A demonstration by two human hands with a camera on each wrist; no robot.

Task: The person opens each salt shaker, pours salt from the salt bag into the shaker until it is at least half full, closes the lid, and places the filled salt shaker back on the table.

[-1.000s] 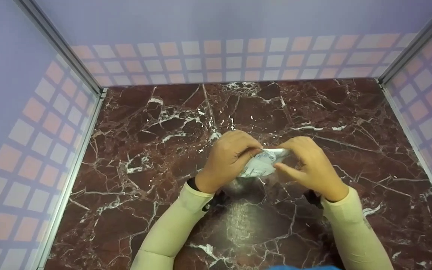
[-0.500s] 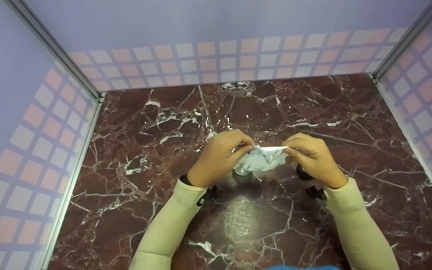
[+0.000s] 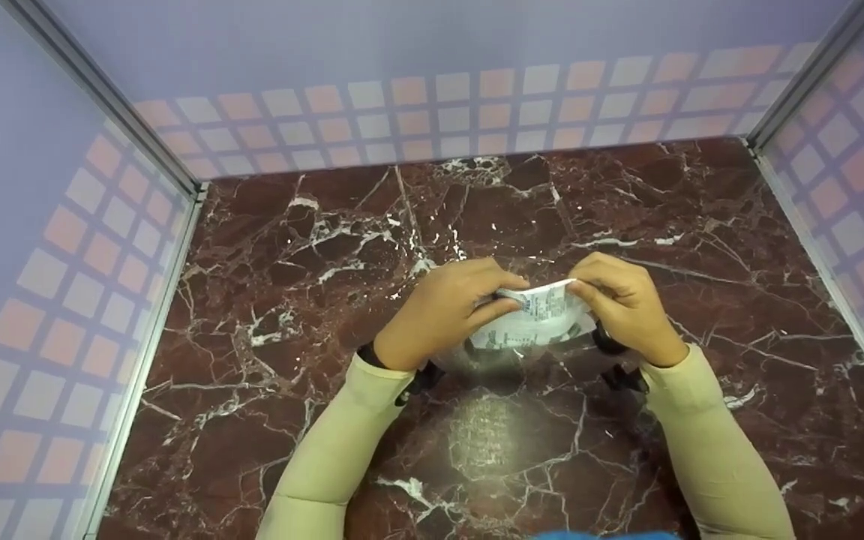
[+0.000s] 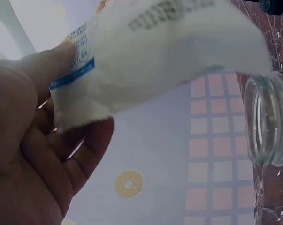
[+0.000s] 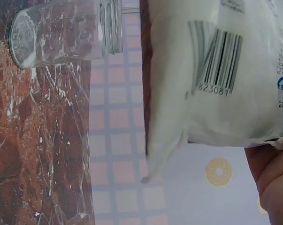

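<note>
A white plastic packet (image 3: 533,319) with small print and a barcode hangs between both hands above the table. My left hand (image 3: 439,311) pinches its upper left corner between thumb and fingers; in the left wrist view a blue stripe shows beside the thumb. At the upper right corner, my right hand (image 3: 631,307) pinches the packet's edge. The packet looks full and rounded in the right wrist view. A clear glass jar (image 5: 66,35) stands upright on the table, its threaded mouth uncovered near the packet. From the head view the jar is mostly hidden behind the packet and left hand.
The dark red marble-patterned table (image 3: 312,435) has small white flecks (image 3: 454,240) scattered beyond the hands. Lilac panels with pink and white squares (image 3: 409,120) enclose its back and both sides. Dark devices (image 3: 623,379) are strapped at the wrists.
The right thumb and fingers, apart a second ago, now pinch the packet's right corner. Its top edge has spread wider and tilts up at the right. The left hand keeps its pinch.
</note>
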